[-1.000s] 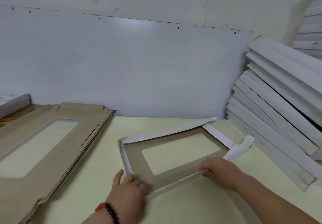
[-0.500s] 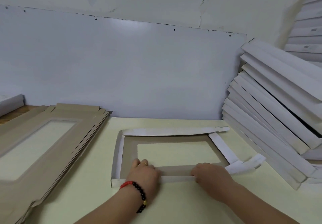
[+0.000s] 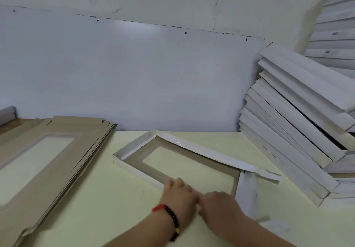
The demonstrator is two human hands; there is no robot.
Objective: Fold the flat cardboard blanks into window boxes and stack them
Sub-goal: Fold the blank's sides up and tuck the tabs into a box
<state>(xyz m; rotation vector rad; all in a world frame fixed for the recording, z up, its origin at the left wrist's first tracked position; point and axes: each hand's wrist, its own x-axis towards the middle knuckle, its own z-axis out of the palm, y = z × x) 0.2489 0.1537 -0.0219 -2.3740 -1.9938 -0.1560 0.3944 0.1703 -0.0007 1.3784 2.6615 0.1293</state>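
Since the earlier frame the half-folded window box (image 3: 184, 162) has swung to lie diagonally on the pale table (image 3: 99, 198), and both hands have closed in together at its near edge. The left hand (image 3: 179, 193) and right hand (image 3: 219, 201) each press curled fingers onto that 1 brown, white-flapped blank with its rectangular window. 1 pile of flat brown blanks (image 3: 48, 162) lies left, 1 leaning stack of white folded boxes (image 3: 299, 127) right.

Two hands, left hand (image 3: 179, 193) and right hand (image 3: 221, 204), at 6 o'clock, one half-folded box (image 3: 172, 162) at centre, one stack of flat blanks (image 3: 48, 150) at 9 o'clock, about a dozen folded boxes (image 3: 299, 116) leaning at 3 o'clock, one bead bracelet (image 3: 171, 218)
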